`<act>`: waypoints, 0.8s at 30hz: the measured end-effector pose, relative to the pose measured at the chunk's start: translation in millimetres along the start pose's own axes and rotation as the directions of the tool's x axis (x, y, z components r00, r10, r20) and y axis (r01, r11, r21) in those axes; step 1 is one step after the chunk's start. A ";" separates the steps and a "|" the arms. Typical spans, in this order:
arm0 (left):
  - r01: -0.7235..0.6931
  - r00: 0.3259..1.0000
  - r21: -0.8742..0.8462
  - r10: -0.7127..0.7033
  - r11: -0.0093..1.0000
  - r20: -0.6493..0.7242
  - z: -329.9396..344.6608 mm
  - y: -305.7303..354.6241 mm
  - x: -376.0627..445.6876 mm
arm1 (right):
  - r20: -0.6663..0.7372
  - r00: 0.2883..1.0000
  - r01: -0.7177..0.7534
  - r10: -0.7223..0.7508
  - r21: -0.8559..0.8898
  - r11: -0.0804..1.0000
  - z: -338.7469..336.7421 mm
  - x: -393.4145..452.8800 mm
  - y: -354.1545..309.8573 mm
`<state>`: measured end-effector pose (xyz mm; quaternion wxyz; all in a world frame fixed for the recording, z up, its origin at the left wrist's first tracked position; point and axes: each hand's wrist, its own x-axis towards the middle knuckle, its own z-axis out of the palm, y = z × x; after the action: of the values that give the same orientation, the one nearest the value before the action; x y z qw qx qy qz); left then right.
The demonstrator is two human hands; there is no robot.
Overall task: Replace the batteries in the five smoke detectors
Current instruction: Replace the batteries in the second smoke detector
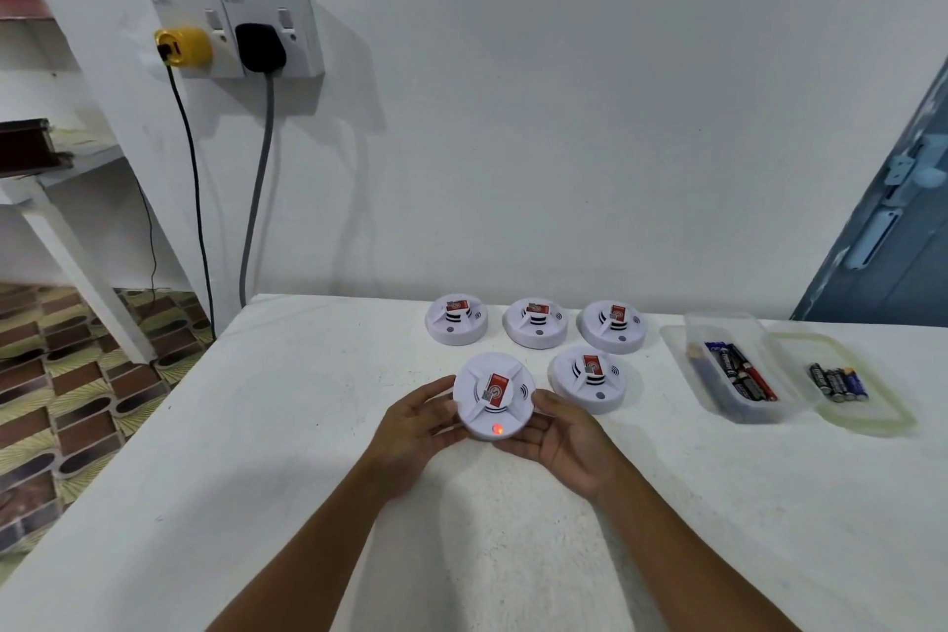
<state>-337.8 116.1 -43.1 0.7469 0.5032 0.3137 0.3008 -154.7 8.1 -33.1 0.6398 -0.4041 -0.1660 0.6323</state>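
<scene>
Head view shows one smoke detector (494, 396) held just above the table (318, 426), its red light on. The left hand (418, 418) and right hand (561, 436) cup its two sides, fingers curled round the rim. Four other detectors (537, 322) sit just behind it. This looks like the start or end of one swap. Next the person likely must turn it over. Right of the held detector, a clear box (690, 328) holds batteries (744, 372); its lid (895, 418) holds a few more batteries (837, 381).
</scene>
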 end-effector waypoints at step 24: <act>0.106 0.993 -0.338 -0.119 0.935 -0.018 4.3 7.5 -8.2 | 0.006 1.000 0.027 -0.028 0.030 0.999 -2.1 0.6 1.5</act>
<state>-340.6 109.8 -33.4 0.8318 0.3436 0.3000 0.3164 -154.1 7.9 -35.7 0.6538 -0.3903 -0.1642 0.6271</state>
